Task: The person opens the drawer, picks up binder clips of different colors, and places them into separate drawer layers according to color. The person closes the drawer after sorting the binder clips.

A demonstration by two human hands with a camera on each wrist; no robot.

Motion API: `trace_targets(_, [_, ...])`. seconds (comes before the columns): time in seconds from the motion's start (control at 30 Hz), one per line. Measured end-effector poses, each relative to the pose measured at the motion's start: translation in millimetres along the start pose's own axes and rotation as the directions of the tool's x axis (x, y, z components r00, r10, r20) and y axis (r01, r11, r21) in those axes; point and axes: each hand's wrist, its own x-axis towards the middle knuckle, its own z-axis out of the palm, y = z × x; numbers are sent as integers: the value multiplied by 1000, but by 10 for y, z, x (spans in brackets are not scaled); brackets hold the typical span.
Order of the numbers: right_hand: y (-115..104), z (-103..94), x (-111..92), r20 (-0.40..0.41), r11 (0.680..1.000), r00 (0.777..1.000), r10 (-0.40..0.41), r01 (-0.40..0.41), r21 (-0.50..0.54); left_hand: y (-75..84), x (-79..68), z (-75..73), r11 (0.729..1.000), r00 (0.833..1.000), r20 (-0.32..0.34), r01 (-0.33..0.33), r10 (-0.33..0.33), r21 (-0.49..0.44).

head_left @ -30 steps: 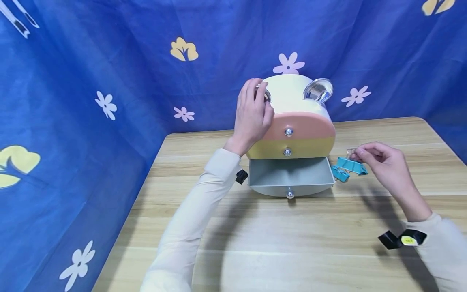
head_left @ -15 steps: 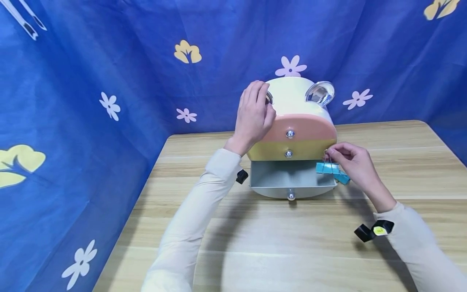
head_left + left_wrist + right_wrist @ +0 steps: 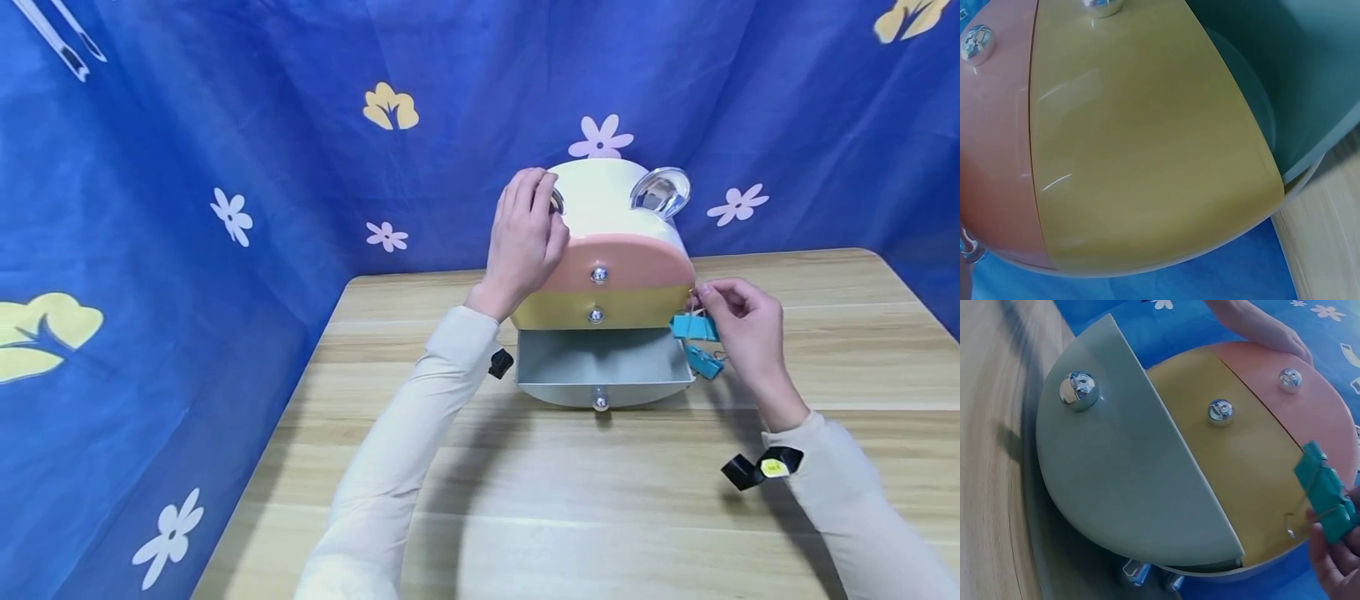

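Observation:
A rounded drawer box has a white top, a pink drawer (image 3: 637,260), a yellow drawer (image 3: 626,308) and a grey-green bottom drawer (image 3: 558,393), which is pulled out. Its round silver knobs face me. My left hand (image 3: 521,237) rests on the box's left silver ear, fingers partly covering it. With thumb and fingertips, my right hand (image 3: 750,333) pinches the wire handle of a teal binder clip (image 3: 693,327). That clip hangs by the box's right side; the right wrist view shows this binder clip (image 3: 1325,494) close up. Another teal binder clip (image 3: 705,362) is beside the drawer's right edge.
The right silver ear (image 3: 662,193) sticks up from the box. Wooden table (image 3: 540,500) surface extends in front and to both sides. A blue flowered cloth (image 3: 465,125) hangs behind and at the left.
My right hand came left with the binder clip to the drawer's right part, then drew slightly back right and up. My left hand has stayed on the ear.

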Motion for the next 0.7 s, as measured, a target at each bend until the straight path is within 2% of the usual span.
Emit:
trace_targets(0.07, [13,-11,2,-58,998,998,-4,8,61,-3,-6,8,1000,1000,1,7,-7,5])
trace_targets(0.13, [17,-13,-3,-69,995,998,-3,9,95,-8,-14,12,1000,1000,-1,17,-17,12])
trace_targets(0.2, [26,-11,-27,-38,998,999,-26,28,50,-13,-20,18,1000,1000,-8,23,-23,14])
trace_targets(0.3, [45,-2,-96,69,991,994,-89,95,-95,-12,-17,24,1000,1000,-12,25,-25,9])
trace_targets(0.43, [90,12,-172,186,952,965,-187,225,-208,-4,1,40,1000,1000,-15,22,-22,-1])
trace_targets(0.7, [196,-8,-187,245,864,914,-323,390,-319,18,15,52,1000,1000,-7,23,-23,-1])
